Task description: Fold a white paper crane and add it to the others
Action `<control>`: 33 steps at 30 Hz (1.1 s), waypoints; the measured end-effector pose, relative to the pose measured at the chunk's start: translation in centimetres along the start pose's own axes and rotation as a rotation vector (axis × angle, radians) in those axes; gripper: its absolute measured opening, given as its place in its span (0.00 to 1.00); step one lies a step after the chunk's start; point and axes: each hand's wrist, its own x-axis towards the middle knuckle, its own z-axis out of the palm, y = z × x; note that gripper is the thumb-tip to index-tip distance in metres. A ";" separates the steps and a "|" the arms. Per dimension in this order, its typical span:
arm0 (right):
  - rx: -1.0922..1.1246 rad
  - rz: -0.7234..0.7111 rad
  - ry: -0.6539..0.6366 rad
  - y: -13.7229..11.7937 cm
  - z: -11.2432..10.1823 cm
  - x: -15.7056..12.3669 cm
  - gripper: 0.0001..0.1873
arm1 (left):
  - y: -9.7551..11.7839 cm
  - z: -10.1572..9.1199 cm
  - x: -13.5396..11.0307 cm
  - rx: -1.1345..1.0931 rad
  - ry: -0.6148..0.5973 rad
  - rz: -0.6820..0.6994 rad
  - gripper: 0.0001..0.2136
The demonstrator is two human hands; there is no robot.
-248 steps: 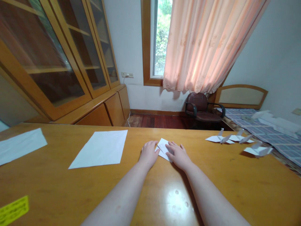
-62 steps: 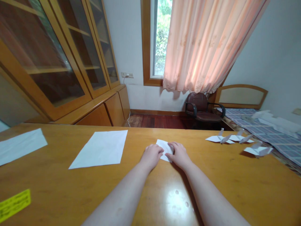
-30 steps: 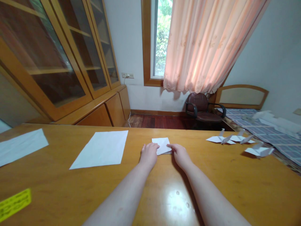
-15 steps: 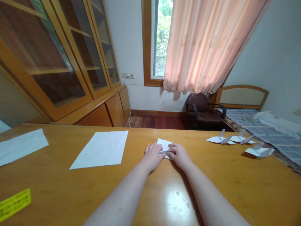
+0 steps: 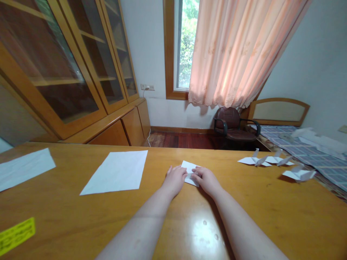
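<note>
Behind the wooden desk [image 5: 244,213], a pink curtain [image 5: 233,54] is covering the right part of the window [image 5: 185,47], and a brown chair [image 5: 230,124] is standing with its lower part hidden by the desk's far edge. One paper sheet [image 5: 27,168] is running out of view at the left, and a yellow label [image 5: 17,234] is also being cut off there, its writing too blurred to read. Small folded paper figures [image 5: 298,174] are sitting at the far right, some overlapping.

Both forearms are angling inward from the bottom edge. Between the hands, a small folded paper [image 5: 189,168] is lying on the desk, its sides partly covered. The left hand [image 5: 175,179] is resting palm down, fingers bent and close together, touching the paper's left side. The right hand [image 5: 207,180] is half curling, thumb and fingers slightly apart over its right side. Whether either is pinching or merely pressing, I cannot tell.
</note>
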 end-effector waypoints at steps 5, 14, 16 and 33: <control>-0.007 0.047 0.001 0.0 0.0 0.0 0.13 | 0.2 -0.5 -0.1 -0.018 0.017 -0.011 0.07; -0.071 0.069 0.033 -0.1 0.1 -0.1 0.13 | -0.2 -0.4 0.0 -0.073 0.049 0.004 0.11; -0.081 0.066 0.034 -0.2 0.0 -0.1 0.11 | -0.2 -0.4 0.0 -0.071 0.061 -0.004 0.14; -0.181 0.140 0.088 0.7 0.0 0.1 0.16 | 0.0 -0.5 -0.1 0.047 0.028 0.042 0.12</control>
